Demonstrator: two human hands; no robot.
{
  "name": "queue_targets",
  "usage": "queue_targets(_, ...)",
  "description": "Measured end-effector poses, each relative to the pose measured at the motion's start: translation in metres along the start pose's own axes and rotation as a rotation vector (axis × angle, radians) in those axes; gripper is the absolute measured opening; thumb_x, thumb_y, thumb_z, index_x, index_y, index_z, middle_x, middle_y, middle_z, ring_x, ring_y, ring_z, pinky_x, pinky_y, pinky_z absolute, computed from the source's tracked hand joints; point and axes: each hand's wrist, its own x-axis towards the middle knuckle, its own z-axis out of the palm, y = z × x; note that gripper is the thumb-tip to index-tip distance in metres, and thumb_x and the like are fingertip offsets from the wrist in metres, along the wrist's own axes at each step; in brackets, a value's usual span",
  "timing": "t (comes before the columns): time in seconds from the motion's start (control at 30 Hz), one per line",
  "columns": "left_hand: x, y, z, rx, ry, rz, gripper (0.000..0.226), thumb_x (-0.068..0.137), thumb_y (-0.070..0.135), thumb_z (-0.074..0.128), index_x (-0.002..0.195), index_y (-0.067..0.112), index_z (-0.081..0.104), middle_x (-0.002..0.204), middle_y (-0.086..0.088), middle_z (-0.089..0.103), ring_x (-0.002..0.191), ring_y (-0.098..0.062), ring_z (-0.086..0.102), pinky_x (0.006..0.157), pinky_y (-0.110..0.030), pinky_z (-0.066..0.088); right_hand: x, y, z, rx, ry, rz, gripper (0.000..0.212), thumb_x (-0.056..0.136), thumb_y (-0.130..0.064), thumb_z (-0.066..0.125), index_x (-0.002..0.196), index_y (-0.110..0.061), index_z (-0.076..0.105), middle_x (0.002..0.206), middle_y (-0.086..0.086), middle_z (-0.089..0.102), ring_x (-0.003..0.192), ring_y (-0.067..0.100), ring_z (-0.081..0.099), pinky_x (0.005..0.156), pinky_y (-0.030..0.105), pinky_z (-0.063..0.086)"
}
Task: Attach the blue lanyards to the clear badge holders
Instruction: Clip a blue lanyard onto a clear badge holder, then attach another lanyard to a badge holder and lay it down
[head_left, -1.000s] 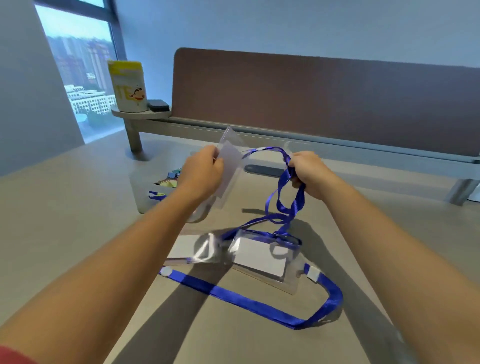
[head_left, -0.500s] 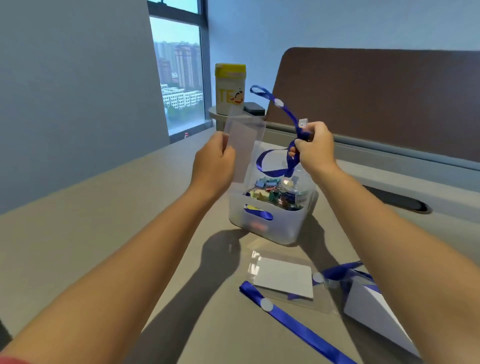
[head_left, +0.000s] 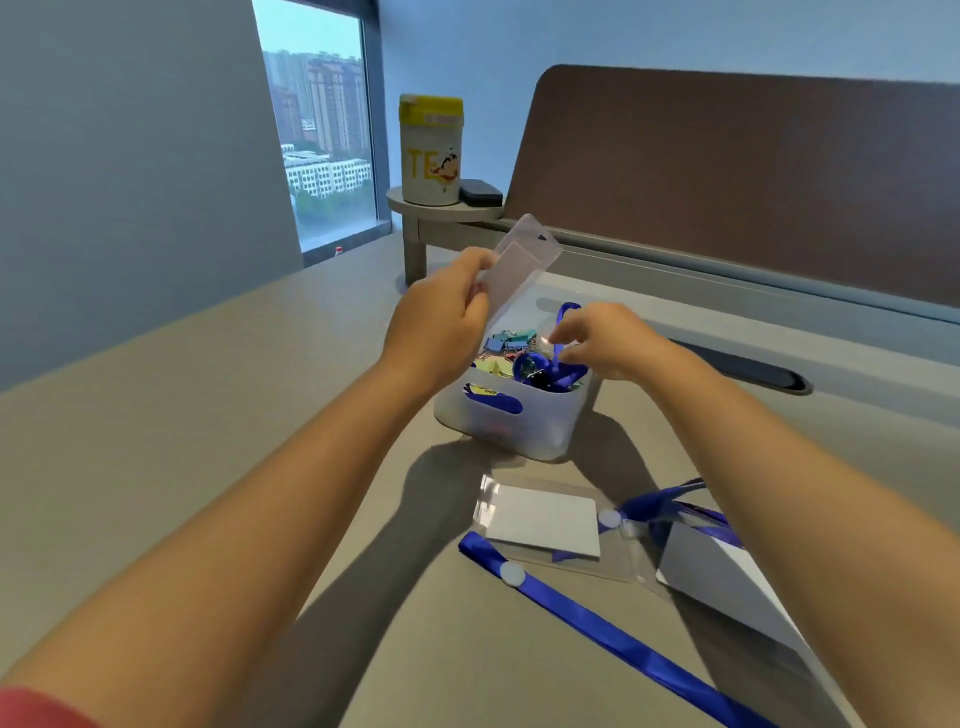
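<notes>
My left hand (head_left: 441, 322) pinches a clear badge holder (head_left: 524, 265) by its lower edge, holding it tilted above the white bin (head_left: 519, 421). My right hand (head_left: 597, 338) reaches over the bin's open top, its fingertips closed on a blue lanyard (head_left: 563, 317) that loops down into the bin among coloured binder clips (head_left: 506, 340) (a mixed heap of them). Nearer me on the tabletop (head_left: 260, 415) lies a second badge holder (head_left: 550, 525) with a white card inside, flat and just beside the bin. Another blue lanyard (head_left: 613, 634) runs diagonally along that holder's near edge. A yellow-lidded canister (head_left: 430, 150) stands on a small shelf behind.
</notes>
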Motion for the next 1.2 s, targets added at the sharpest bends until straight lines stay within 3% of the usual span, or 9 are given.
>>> queue_targets(0.13, -0.007, 0.027, 0.015, 0.002, 0.006, 0.125, 0.028, 0.093, 0.01, 0.041, 0.118, 0.006, 0.052, 0.123, -0.017, 0.059, 0.107, -0.027, 0.055, 0.076, -0.029, 0.05, -0.036, 0.022, -0.015, 0.069, 0.123, 0.04, 0.03, 0.089, -0.01, 0.052, 0.118, -0.006, 0.061, 0.124, 0.013, 0.062, 0.113, 0.027, 0.056, 0.096, 0.035, 0.043)
queue_targets(0.3, -0.03, 0.076, 0.051, -0.042, -0.048, 0.276, 0.024, 0.092, 0.015, 0.046, 0.107, 0.0, 0.058, 0.109, -0.02, 0.062, 0.084, -0.015, 0.049, 0.059, -0.009, 0.036, -0.107, 0.07, -0.03, 0.13, 0.21, 0.189, 0.028, 0.09, -0.015, 0.053, 0.114, -0.006, 0.062, 0.12, 0.012, 0.063, 0.099, 0.022, 0.057, 0.089, 0.033, 0.046)
queue_targets(0.47, -0.067, 0.13, 0.096, -0.093, -0.194, 0.404, 0.025, 0.093, 0.009, 0.042, 0.108, -0.001, 0.059, 0.107, -0.02, 0.062, 0.09, -0.026, 0.054, 0.078, -0.034, 0.045, -0.193, 0.125, -0.045, 0.162, 0.244, 0.391, 0.025, 0.09, -0.014, 0.054, 0.11, -0.004, 0.064, 0.117, 0.013, 0.064, 0.09, 0.015, 0.051, 0.084, 0.029, 0.044)
queue_targets(0.67, -0.107, 0.182, 0.149, -0.041, -0.364, 0.547, 0.026, 0.093, 0.011, 0.041, 0.109, 0.004, 0.06, 0.108, -0.015, 0.062, 0.097, -0.026, 0.055, 0.075, -0.025, 0.038, -0.281, 0.178, -0.047, 0.235, 0.168, 0.597, 0.021, 0.086, -0.013, 0.059, 0.102, -0.002, 0.065, 0.109, 0.014, 0.065, 0.089, 0.017, 0.052, 0.078, 0.028, 0.042)
queue_targets(0.8, -0.129, 0.205, 0.177, -0.02, -0.45, 0.603, 0.024, 0.092, 0.008, 0.042, 0.103, 0.002, 0.061, 0.102, -0.017, 0.061, 0.094, -0.03, 0.055, 0.081, -0.039, 0.045, -0.323, 0.196, -0.036, 0.277, 0.048, 0.676, 0.023, 0.082, -0.016, 0.064, 0.101, -0.004, 0.065, 0.096, 0.006, 0.061, 0.09, 0.016, 0.053, 0.072, 0.024, 0.041)
queue_targets(1.0, -0.153, 0.23, 0.2, 0.03, -0.511, 0.631, 0.026, 0.089, 0.005, 0.042, 0.105, 0.0, 0.062, 0.105, -0.021, 0.061, 0.098, -0.033, 0.054, 0.083, -0.041, 0.045, -0.361, 0.213, -0.016, 0.185, 0.015, 0.804, 0.035, 0.08, -0.015, 0.066, 0.11, 0.001, 0.056, 0.096, 0.012, 0.055, 0.085, 0.02, 0.047, 0.072, 0.032, 0.043)
queue_targets(1.07, -0.156, 0.235, 0.207, 0.041, -0.525, 0.632, 0.025, 0.089, 0.004, 0.041, 0.102, -0.001, 0.062, 0.103, -0.021, 0.061, 0.096, -0.033, 0.054, 0.082, -0.04, 0.045, -0.369, 0.219, -0.014, 0.135, -0.039, 0.848, 0.026, 0.08, -0.017, 0.066, 0.097, 0.001, 0.058, 0.094, 0.015, 0.058, 0.079, 0.021, 0.047, 0.071, 0.034, 0.045)
queue_targets(1.13, -0.159, 0.239, 0.213, 0.05, -0.545, 0.623, 0.024, 0.089, 0.004, 0.041, 0.1, 0.0, 0.062, 0.102, -0.022, 0.061, 0.094, -0.034, 0.053, 0.079, -0.039, 0.043, -0.372, 0.227, -0.01, 0.133, -0.095, 0.891, 0.024, 0.081, -0.022, 0.066, 0.072, -0.005, 0.05, 0.076, 0.008, 0.053, 0.069, 0.02, 0.045, 0.059, 0.027, 0.038)
queue_targets(1.2, -0.161, 0.243, 0.218, 0.049, -0.556, 0.616, 0.025, 0.089, 0.003, 0.041, 0.104, 0.002, 0.061, 0.106, -0.022, 0.06, 0.097, -0.034, 0.053, 0.08, -0.037, 0.042, -0.373, 0.235, -0.009, 0.15, -0.095, 0.895, 0.022, 0.081, -0.023, 0.066, 0.077, -0.006, 0.052, 0.08, 0.008, 0.053, 0.076, 0.021, 0.048, 0.066, 0.028, 0.039)
